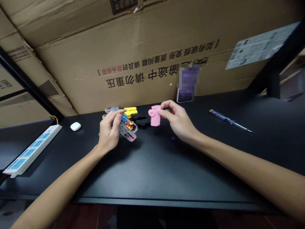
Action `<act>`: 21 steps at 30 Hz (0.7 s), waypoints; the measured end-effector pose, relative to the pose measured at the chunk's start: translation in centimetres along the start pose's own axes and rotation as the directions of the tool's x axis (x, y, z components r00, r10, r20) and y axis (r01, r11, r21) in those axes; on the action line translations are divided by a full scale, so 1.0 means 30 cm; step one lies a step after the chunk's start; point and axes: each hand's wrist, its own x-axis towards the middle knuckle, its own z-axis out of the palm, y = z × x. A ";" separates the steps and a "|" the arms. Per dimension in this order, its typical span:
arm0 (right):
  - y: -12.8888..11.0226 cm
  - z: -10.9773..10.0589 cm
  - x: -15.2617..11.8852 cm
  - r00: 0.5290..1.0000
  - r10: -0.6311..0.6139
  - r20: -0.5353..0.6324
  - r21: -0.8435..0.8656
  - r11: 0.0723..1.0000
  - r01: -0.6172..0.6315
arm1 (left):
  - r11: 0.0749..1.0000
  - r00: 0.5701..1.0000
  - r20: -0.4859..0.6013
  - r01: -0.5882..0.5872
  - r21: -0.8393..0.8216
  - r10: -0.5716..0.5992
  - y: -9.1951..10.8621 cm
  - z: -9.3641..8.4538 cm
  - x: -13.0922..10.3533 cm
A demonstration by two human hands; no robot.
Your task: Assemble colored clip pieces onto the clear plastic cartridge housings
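Observation:
My left hand (109,131) is closed around a clear plastic toy gun (128,131), with blue, red and yellow parts inside and a pinkish end pointing to the lower right. Between thumb and fingers, my right hand (177,117) pinches a flat pink plastic piece (155,116) with a round boss on its left side. The piece is held upright above the table, apart from the toy gun. Behind and between the hands lie a yellow plastic part (131,110) and black plastic parts (142,122), partly covered by what I hold.
Cardboard boxes (143,47) stand along the back of the black table (152,178). A phone (187,86) leans there. On the right lies a screwdriver (231,121); on the left are a white earbud case (75,126) and a power strip (34,149).

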 end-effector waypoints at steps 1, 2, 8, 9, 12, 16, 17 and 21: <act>0.002 -0.007 0.004 0.999 0.012 0.032 -0.031 0.999 -0.011 | 0.993 0.998 0.001 0.070 -0.094 -0.070 -0.002 0.002 0.007; 0.002 -0.013 0.007 0.998 0.013 0.065 -0.073 0.997 -0.008 | 0.969 0.989 0.009 0.146 -0.200 -0.147 -0.005 0.004 0.014; -0.029 -0.014 -0.006 0.977 -0.049 0.209 -0.263 0.959 0.104 | 0.791 0.882 0.301 0.462 -0.401 -0.362 0.010 -0.015 0.038; -0.031 -0.012 -0.010 0.975 -0.054 0.216 -0.251 0.962 0.109 | 0.826 0.871 0.352 0.457 -0.328 -0.342 0.023 -0.024 0.037; -0.023 -0.001 -0.021 0.972 -0.056 0.226 -0.198 0.975 0.102 | 0.945 0.825 0.500 0.326 -0.037 -0.265 0.068 -0.042 0.024; -0.002 0.015 -0.041 0.960 -0.017 0.280 -0.113 0.992 0.050 | 0.961 0.718 0.679 -0.054 0.273 -0.152 0.102 -0.029 -0.011; 0.001 0.018 -0.045 0.956 -0.016 0.293 -0.107 0.993 0.049 | 0.939 0.692 0.712 -0.153 0.307 -0.120 0.102 -0.023 -0.020; 0.001 0.019 -0.056 0.948 -0.052 0.313 -0.130 0.987 0.097 | 0.876 0.631 0.775 -0.388 0.285 0.027 0.075 -0.023 -0.050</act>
